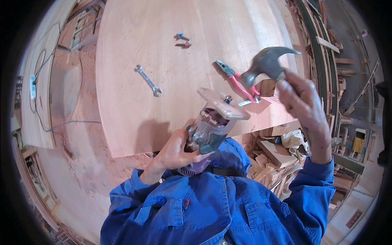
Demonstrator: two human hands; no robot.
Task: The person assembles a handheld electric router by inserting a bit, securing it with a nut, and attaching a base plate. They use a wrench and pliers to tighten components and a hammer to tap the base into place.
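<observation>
My left hand (173, 150) is wrapped round a trim router (212, 118) with a clear plastic base and a purple motor body, tipped so that its flat base plate faces up and away from me. A small metal shank shows at the plate's opening. Raised on the right, my right hand (300, 96) grips a claw hammer (267, 61) close below its head; most of the handle is hidden by the hand. Under the hammer lie red-handled pliers (225, 68) on the wooden board (134, 36). An open-ended wrench (148, 80) rests farther left.
Two small router bits, one blue (180, 36) and one red (184, 45), lie toward the board's far side. A small wood block (267, 87) sits near its right edge. Wood offcuts (277, 153) are heaped below that edge. A cable (71, 122) runs across at left.
</observation>
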